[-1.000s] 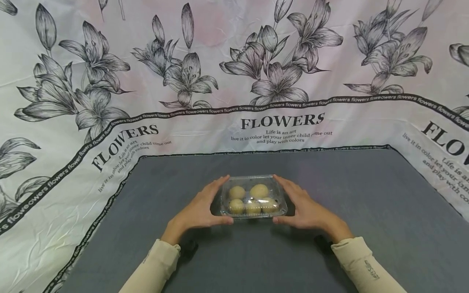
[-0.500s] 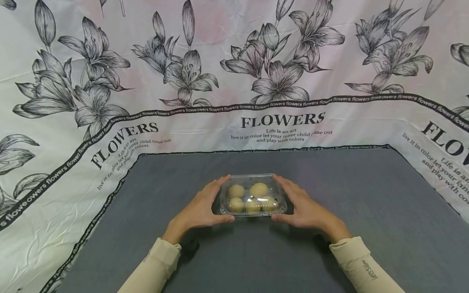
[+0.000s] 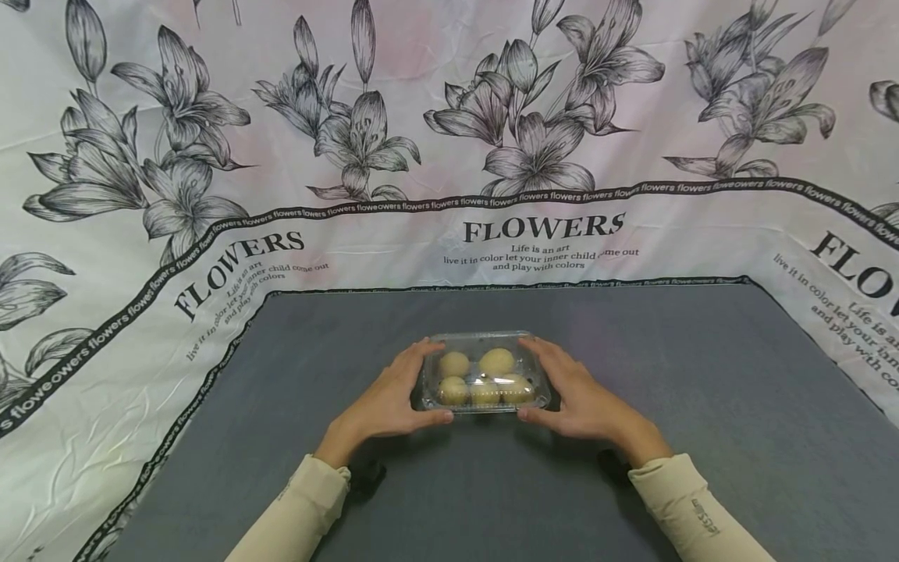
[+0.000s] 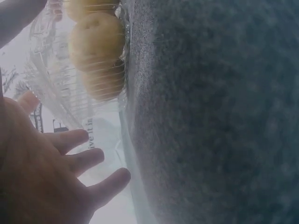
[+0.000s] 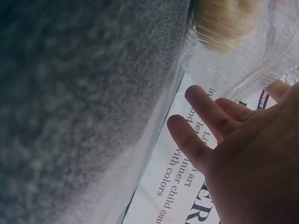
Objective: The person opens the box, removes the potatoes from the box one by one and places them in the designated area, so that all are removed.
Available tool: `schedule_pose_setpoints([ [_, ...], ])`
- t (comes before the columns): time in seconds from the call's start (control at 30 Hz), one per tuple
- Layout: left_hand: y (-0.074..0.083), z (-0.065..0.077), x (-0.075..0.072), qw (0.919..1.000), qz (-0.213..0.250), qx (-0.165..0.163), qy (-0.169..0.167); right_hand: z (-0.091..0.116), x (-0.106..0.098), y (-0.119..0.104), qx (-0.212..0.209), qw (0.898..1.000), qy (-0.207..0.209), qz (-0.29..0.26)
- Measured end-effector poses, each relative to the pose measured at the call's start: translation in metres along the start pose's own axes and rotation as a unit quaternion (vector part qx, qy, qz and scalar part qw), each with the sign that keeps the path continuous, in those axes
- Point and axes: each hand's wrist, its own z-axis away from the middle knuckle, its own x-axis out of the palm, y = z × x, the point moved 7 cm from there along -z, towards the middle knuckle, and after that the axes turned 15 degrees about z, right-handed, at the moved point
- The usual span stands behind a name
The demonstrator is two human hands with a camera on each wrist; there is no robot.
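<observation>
A clear plastic clamshell box, lid down, sits on the grey tabletop in the middle of the head view. Inside are several round yellowish potatoes, also visible through the ribbed wall in the left wrist view. My left hand grips the box's left end, thumb at the near edge and fingertips at the far edge. At the opposite end my right hand holds it the same way. In the wrist views, the other fingers of the left hand and right hand are spread out below the lid's rim.
The grey tabletop stretches out on all sides of the box. Behind it and along its sides hangs a white sheet printed with lilies and the word FLOWERS. Light sleeves cover both forearms.
Both thumbs have crept slightly inward along the box's near edge, and the left fingertips sit a little lower on its far corner. The head view has shifted slightly; the box stays between the hands.
</observation>
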Motion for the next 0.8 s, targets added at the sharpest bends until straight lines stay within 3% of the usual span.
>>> schedule_pose_setpoints([
  [0.27, 0.0004, 0.0002, 0.001, 1.0, 0.002, -0.003, -0.002, 0.0003, -0.0001, -0.0008, 0.007, 1.0, -0.003, 0.013],
  [0.8, -0.0002, 0.0004, 0.0006, 1.0, -0.001, 0.005, 0.001, 0.0016, 0.0024, 0.0019, 0.021, 0.999, -0.015, -0.02],
])
